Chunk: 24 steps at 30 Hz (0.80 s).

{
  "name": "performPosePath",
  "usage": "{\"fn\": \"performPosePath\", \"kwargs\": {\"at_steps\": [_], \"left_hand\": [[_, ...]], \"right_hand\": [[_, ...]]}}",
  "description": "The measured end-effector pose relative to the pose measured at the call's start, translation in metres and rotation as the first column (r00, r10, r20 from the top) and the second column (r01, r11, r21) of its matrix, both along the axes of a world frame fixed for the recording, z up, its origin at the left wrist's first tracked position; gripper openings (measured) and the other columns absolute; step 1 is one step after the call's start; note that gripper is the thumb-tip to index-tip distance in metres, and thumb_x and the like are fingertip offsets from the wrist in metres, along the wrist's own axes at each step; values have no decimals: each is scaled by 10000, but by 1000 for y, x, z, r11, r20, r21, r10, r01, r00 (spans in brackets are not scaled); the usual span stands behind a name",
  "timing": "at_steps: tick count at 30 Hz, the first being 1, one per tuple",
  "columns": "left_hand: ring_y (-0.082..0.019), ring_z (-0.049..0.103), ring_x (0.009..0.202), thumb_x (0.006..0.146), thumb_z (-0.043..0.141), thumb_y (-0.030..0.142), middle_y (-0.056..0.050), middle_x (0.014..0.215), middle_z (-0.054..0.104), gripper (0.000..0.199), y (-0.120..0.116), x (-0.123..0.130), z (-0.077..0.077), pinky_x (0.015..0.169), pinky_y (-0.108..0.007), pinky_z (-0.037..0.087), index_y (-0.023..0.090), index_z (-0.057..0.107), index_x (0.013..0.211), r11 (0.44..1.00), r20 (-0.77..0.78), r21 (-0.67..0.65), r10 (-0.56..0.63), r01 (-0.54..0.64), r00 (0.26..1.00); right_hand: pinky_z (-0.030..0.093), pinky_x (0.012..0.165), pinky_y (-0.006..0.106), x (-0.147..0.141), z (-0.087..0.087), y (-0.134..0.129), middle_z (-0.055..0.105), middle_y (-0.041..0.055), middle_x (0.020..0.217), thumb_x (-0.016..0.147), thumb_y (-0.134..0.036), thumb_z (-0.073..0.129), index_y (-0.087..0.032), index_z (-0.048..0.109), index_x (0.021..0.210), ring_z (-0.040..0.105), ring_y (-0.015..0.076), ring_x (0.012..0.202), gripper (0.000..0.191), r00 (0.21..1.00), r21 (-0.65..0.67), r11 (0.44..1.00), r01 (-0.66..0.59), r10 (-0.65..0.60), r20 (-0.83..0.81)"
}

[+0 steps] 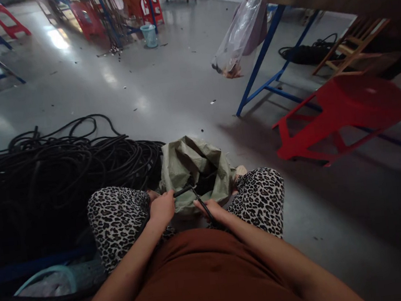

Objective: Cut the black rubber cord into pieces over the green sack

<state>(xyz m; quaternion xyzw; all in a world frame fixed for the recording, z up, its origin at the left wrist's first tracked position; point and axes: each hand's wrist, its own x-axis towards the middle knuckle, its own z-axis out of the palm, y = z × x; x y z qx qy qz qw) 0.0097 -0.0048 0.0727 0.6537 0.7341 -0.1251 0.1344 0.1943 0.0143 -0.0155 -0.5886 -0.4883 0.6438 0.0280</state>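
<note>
My left hand (pixel 162 208) is closed round a length of black tubing (pixel 182 191), whose free end points to the right. In my right hand (pixel 210 208) is a dark, slim scissors-like tool (pixel 204 205); its thin tip meets the tubing's end, and its exact kind is hard to make out. Both hands are between my knees, over the near rim of an open olive-green woven sack (pixel 173 165). Dark contents inside the sack are too shadowed to name.
A big heap of black tubing (pixel 60 161) lies at left. Below it stands a light-blue basket (pixel 60 269) with plastic-wrapped items. A red stool (pixel 354 104) and a blue-legged table (pixel 260 59) are at right. A clear bag (pixel 234 35) hangs there; a small bucket (pixel 150 36) stands farther off.
</note>
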Motion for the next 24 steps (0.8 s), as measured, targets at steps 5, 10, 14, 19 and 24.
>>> {"fn": "performPosePath", "kwargs": {"at_steps": [5, 10, 14, 19, 24], "left_hand": [[-205, 600, 892, 861, 304, 243, -92, 981, 622, 332, 0, -1, 2, 714, -315, 450, 221, 480, 1141, 1000, 12, 15, 2, -2, 1000], [-196, 593, 901, 864, 304, 248, -91, 993, 618, 337, 0, -2, 0, 714, -304, 444, 228, 473, 1154, 1000, 19, 21, -2, 1, 1000], [-202, 598, 887, 865, 300, 251, -83, 982, 622, 332, 0, -2, 0, 696, -309, 447, 234, 477, 1145, 999, 14, 38, -10, 9, 1000], [-202, 598, 894, 864, 314, 251, -87, 1000, 620, 340, 0, 0, 1, 703, -309, 448, 237, 473, 1164, 999, 13, 35, -13, 13, 1000], [-202, 595, 898, 868, 316, 247, -99, 1003, 618, 337, 0, 2, 3, 716, -307, 446, 223, 486, 1158, 1000, 13, 21, -8, 8, 1000]], "right_hand": [[396, 365, 198, -3, 6, 1, 488, -4, 456, 774, -607, 449, -146, 511, 650, 473, 98, 357, 481, 991, -95, 991, 95, -103, -81], [393, 354, 193, -6, 16, 2, 513, -4, 512, 813, -545, 451, -134, 510, 704, 490, 90, 360, 430, 977, -172, 975, 138, -163, -138], [380, 354, 187, -6, 15, 1, 536, 2, 528, 817, -556, 438, -130, 521, 746, 505, 93, 369, 440, 982, -163, 984, 76, -102, -158], [379, 393, 170, -4, 15, 0, 551, 5, 531, 815, -560, 436, -119, 536, 723, 519, 82, 401, 461, 983, -103, 995, -7, -11, -181], [374, 411, 173, -3, 24, 0, 553, 6, 543, 823, -539, 439, -115, 544, 714, 515, 78, 405, 450, 980, -101, 995, -9, -11, -200]]}}
